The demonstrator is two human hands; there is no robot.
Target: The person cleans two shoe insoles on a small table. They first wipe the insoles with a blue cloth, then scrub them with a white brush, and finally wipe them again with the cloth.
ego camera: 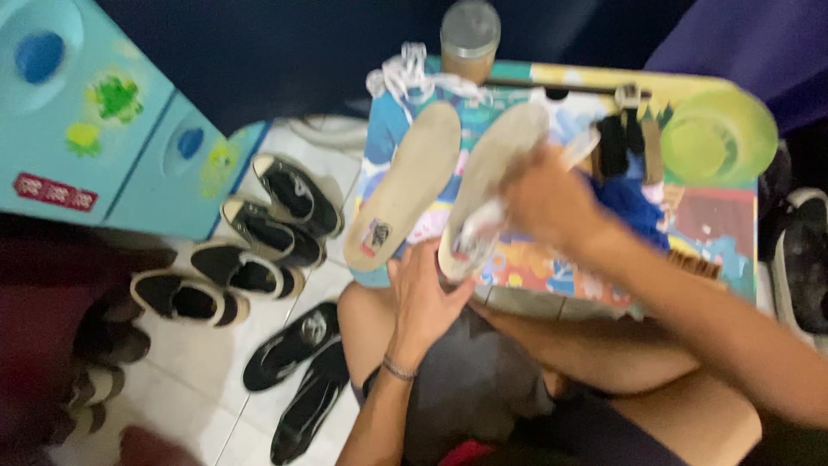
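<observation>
Insole [483, 185] cleaning underway: our left hand [427, 298] grips its heel; right hand [548, 203] scrubs above, grip unclear; next, firm strokes.

Two beige insoles [405, 185] lie centre frame on a multicoloured cartoon-print table [733, 233]. Black shoes with white trim [259, 237] sit on white floor tiles [203, 354] at lower left. A turquoise cabinet [86, 112] with blue, green and yellow spots fills the upper left.
</observation>
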